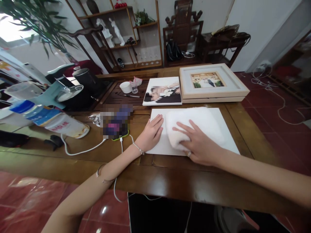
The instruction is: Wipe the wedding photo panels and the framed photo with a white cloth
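Observation:
A flat white board [155,147] lies on the wooden table close to its front edge. My left hand [153,131] rests flat on the board's left side, fingers stretched out and holding nothing. Over the board's middle, my right hand [198,142] has hold of a thick, soft white cloth [201,119], with some fingers spread across its top and others curled at its near edge. The cloth covers much of the board, and what is under it is hidden.
Behind the board are a photo panel [162,92] and framed wedding picture [213,82]. To the left lie a phone [119,134] with charging cables and a large plastic bottle [55,119]. A dark kettle [85,81] and white cup [125,87] stand farther back.

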### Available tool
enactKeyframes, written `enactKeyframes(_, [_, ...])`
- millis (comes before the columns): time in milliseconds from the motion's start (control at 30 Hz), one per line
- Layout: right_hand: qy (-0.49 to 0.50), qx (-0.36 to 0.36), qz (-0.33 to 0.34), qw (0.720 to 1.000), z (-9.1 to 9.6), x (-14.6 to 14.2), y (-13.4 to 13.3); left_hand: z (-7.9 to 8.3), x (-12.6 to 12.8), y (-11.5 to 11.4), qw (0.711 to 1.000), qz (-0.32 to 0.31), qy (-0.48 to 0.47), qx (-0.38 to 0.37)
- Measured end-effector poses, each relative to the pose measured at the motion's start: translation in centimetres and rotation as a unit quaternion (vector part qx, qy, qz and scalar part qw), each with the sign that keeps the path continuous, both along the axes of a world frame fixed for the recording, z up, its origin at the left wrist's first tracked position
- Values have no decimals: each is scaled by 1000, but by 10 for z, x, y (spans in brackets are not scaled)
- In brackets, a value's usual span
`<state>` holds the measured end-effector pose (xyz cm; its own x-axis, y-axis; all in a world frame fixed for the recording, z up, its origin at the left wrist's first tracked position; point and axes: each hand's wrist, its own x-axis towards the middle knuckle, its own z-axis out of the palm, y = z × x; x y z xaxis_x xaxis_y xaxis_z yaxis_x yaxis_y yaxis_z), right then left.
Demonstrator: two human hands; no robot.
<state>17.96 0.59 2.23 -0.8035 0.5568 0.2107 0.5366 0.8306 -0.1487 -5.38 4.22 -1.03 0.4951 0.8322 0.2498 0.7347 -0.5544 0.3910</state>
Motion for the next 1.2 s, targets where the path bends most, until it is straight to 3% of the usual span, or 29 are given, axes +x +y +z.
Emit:
enactKeyframes(133, [1, -31, 30, 999, 0, -2, -38, 0, -1, 0, 1000, -3, -3, -3])
enactKeyframes(267, [1, -48, 57, 997, 3, -1, -44, 1, -1, 0, 1000, -5, 2, -6])
enactKeyframes(367, [-6, -32, 40, 999, 5, 4, -21, 1, 0, 0, 1000, 0, 2, -8])
enactKeyframes(600, [-12, -4, -48, 999, 6, 2, 61, -1, -1, 0, 1000, -2, -2, -8])
enactKeyframes(700, [-11, -2, -74, 997, 6, -8, 72, -1, -1, 1, 1000, -1, -6, -6])
enactKeyframes(800, [-20, -4, -71, 997, 4, -17, 54, -1, -1, 1, 1000, 0, -11, -3])
enactKeyframes(1067, [-31, -31, 12, 999, 8, -23, -42, 0, -2, 0, 1000, -6, -5, -19])
enactKeyframes(1200, [-37, -37, 6, 999, 10, -22, -48, -1, -2, 1, 1000, -10, -10, -12])
